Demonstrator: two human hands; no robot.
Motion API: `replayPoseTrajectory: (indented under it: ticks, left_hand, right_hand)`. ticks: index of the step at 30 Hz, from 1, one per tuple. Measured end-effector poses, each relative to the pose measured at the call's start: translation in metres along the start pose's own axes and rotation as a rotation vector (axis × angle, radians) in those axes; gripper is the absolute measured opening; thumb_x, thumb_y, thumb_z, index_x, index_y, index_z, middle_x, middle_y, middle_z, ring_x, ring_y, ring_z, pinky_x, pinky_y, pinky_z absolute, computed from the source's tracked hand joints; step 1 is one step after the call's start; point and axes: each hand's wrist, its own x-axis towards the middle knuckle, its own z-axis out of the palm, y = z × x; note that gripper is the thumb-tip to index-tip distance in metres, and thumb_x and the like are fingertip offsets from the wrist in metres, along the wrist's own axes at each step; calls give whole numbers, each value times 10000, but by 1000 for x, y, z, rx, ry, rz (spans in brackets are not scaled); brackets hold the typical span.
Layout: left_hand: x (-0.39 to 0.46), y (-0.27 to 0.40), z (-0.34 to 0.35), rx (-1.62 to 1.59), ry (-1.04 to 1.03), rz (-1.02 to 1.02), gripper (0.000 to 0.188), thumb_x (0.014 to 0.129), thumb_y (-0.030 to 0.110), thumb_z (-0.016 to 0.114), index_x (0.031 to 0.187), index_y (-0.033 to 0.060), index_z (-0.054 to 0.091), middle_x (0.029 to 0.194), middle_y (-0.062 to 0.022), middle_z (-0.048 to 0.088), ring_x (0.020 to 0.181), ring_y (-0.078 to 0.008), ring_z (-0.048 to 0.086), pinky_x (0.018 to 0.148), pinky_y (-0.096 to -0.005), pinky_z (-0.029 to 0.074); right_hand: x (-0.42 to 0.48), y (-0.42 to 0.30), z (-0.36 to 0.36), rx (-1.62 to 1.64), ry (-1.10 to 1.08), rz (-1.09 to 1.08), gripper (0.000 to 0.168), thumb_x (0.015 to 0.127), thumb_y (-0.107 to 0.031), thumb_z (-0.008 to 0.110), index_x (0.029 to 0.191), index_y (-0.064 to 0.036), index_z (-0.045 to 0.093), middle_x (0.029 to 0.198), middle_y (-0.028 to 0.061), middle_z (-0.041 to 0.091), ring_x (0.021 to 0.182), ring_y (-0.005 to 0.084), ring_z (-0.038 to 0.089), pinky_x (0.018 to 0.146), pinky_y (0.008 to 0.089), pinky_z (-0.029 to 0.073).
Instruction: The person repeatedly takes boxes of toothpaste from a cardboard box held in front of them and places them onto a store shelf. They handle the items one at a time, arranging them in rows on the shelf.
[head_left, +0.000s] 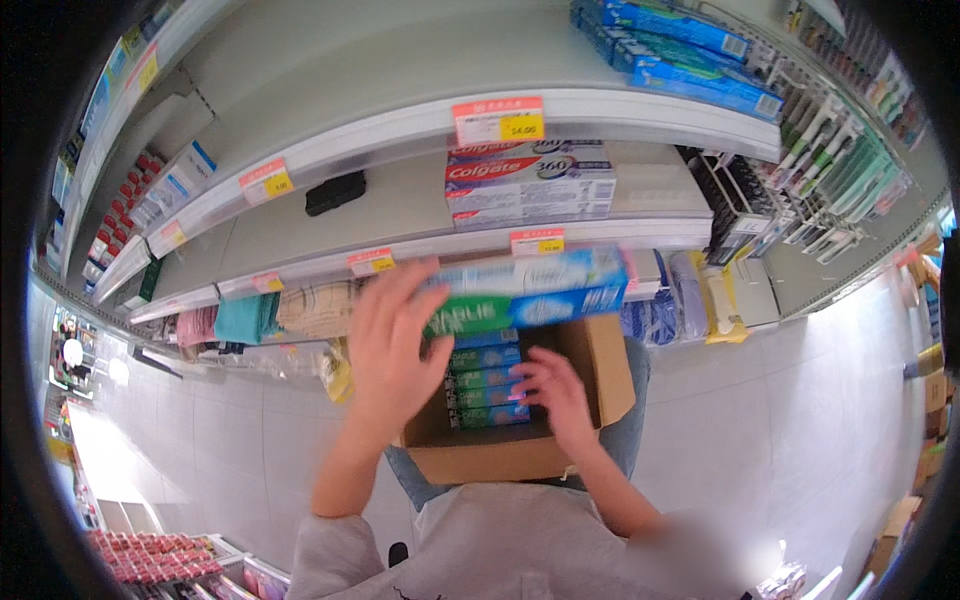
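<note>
My left hand (394, 337) grips one end of a green and blue Darlie toothpaste box (532, 296), raised above the far side of an open cardboard carton (495, 461). Motion blurs the box and the hand. Inside the carton, a row of similar Darlie boxes (487, 394) stands with green and blue faces showing. Over the carton's right half is my right hand (555, 394), fingers apart and curled, near the row; it appears to hold nothing. The carton's far side is partly hidden by the raised box.
Colgate boxes (529, 184) and a black object (335, 193) lie on the middle shelf. Blue boxes (694, 64) are stacked at the upper shelf's right end. Price tags (499, 120) line the shelf edges. Toothbrushes hang on hooks (814, 150) at right. Folded towels (247, 319) fill the bottom shelf.
</note>
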Motion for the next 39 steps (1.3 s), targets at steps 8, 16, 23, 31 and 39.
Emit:
replayPoseTrajectory:
  ticks: [8, 16, 23, 31, 39]
  left_hand:
    - [-160, 2, 29, -172, -406, -449, 568, 652, -36, 751, 1182, 83, 589, 1250, -115, 628, 1183, -363, 586, 997, -462, 500]
    - [-175, 10, 38, -87, -404, -559, 592, 722, 30, 770, 1274, 95, 568, 1308, -112, 594, 1252, -344, 555, 1017, -444, 495]
    - [-178, 11, 40, -88, -449, -609, 471, 873, 171, 727, 1310, 79, 577, 1327, -138, 602, 1204, -361, 590, 1001, -464, 495]
    - [-181, 5, 45, -113, -441, -541, 188, 891, 145, 694, 1065, 74, 683, 979, -104, 714, 931, -316, 684, 840, -431, 514]
    - [-187, 7, 43, -113, -434, -520, 166, 877, 142, 696, 1023, 68, 670, 903, -95, 694, 856, -292, 683, 804, -421, 518]
  right_hand:
    - [11, -15, 0, 2, 95, 230, 439, 1025, -236, 623, 1412, -44, 545, 1259, 123, 644, 1085, 179, 626, 925, 343, 535]
    - [26, -18, -30, -672, -137, 312, 390, 882, -150, 807, 1218, -8, 671, 985, 71, 721, 890, 121, 658, 801, 289, 546]
    - [111, -11, -18, -1108, -295, 195, 409, 830, -272, 843, 1044, 48, 705, 917, 169, 744, 842, 269, 724, 755, 391, 553]
    - [165, 114, -34, -957, -140, 803, 423, 908, -301, 801, 1171, 9, 685, 1014, 148, 750, 872, 280, 758, 716, 429, 627]
    - [152, 163, -103, -906, -61, 1094, 589, 942, -411, 754, 1365, -37, 586, 1460, 231, 546, 1032, 323, 729, 804, 474, 625]
